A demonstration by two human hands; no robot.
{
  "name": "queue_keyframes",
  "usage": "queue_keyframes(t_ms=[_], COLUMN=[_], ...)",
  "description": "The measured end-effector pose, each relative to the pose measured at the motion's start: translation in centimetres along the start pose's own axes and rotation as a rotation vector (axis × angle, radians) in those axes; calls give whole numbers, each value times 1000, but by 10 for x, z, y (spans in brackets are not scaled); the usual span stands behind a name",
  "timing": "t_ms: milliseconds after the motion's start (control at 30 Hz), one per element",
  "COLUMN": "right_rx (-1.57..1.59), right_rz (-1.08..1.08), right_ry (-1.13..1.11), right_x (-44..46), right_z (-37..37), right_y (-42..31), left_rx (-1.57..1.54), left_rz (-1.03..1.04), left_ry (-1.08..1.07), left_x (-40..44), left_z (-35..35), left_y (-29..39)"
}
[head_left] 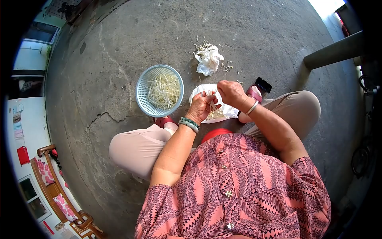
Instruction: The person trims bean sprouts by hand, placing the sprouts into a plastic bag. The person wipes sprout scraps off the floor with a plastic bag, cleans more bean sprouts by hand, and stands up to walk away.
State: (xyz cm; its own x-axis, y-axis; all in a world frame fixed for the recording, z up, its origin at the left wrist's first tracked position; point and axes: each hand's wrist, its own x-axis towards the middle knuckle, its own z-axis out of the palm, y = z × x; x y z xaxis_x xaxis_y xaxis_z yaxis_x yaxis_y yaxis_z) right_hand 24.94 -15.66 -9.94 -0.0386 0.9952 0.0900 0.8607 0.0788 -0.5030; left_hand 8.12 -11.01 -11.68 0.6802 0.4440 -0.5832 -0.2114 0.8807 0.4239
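Note:
My left hand [202, 107], with a beaded bracelet at the wrist, is closed around a few pale bean sprouts [212, 104]. Close by on the right, my right hand [232, 95] is in a pinch; whatever lies between its fingertips is too small to make out. Beneath both hands an open white plastic bag [229, 112] lies on the floor with more bean sprouts [216, 114] in it. A light blue plastic colander [139, 92] stands to the left, holding a heap of white bean sprouts [164, 92].
A crumpled white plastic bag [209, 60] lies farther out, with sprout scraps [205, 46] scattered around it. A black object [263, 85] sits beside my right foot. Cracked concrete floor [107, 79] surrounds me. A grey post [332, 51] rises at right; a wooden bench [51, 187] stands far left.

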Motion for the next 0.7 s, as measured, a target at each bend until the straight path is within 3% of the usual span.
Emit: queue_keyframes(t_ms=[167,267,300,400,700], right_rx=[-162,-243,-182,-172,-28], right_rz=[228,237,360,505,429], right_ry=[-50,24,-126,-309,-166], right_x=[6,1,2,8,1], right_z=[1,4,-4,-17,-15], right_y=[14,44,44,36,24], left_rx=[0,-99,-113,-152,-144], left_rz=[20,21,10,-3,13], left_ry=[23,-2,-20,-66,-105], left_x=[4,4,6,10,8], left_z=[-7,-10,-13,-19,-17], left_y=[-3,-2,-1,0,3])
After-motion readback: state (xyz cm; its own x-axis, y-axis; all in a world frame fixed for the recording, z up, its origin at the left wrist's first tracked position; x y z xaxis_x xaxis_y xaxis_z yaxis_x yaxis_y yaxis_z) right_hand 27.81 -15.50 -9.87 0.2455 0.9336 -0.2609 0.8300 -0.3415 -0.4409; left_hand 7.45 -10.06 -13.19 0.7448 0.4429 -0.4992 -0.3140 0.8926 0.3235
